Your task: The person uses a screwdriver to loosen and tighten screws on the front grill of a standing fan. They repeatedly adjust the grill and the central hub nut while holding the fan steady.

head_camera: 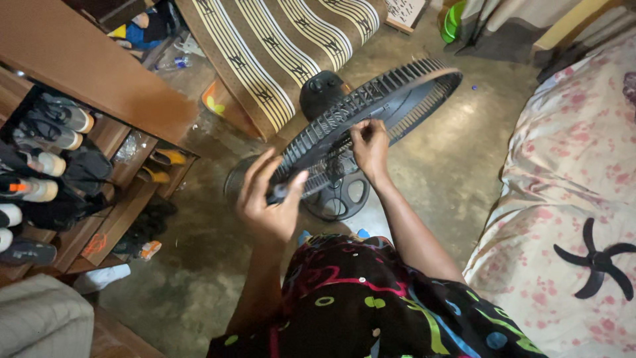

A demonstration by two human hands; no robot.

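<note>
- My left hand (268,199) is curled around the near rim of the black fan grille (371,113), thumb on the front and fingers wrapped behind, so it grips and steadies that edge.
- A small dark tool or clip sits pinched under that thumb; I cannot tell which it is.
- My right hand (370,144) is further along the same rim, fingertips pinched shut on the grille's edge, as if working a catch there.
- By my reckoning I am in the middle of working the grille's rim on the standing fan, whose motor housing (322,89) sits just beyond my right fingers and whose round base (338,199) lies on the floor below both hands.
- The grille tilts away from me, running from my left fingers up and to the right past my right ones.
- Any next move would call for a firm left hold while the right fingers work with small, exact pressure.
- The black fan blade (596,260) lies well off to the right of my right hand, on the flowered bedsheet (570,166).
- A shoe rack (59,166) stands well to the left of my left hand.
</note>
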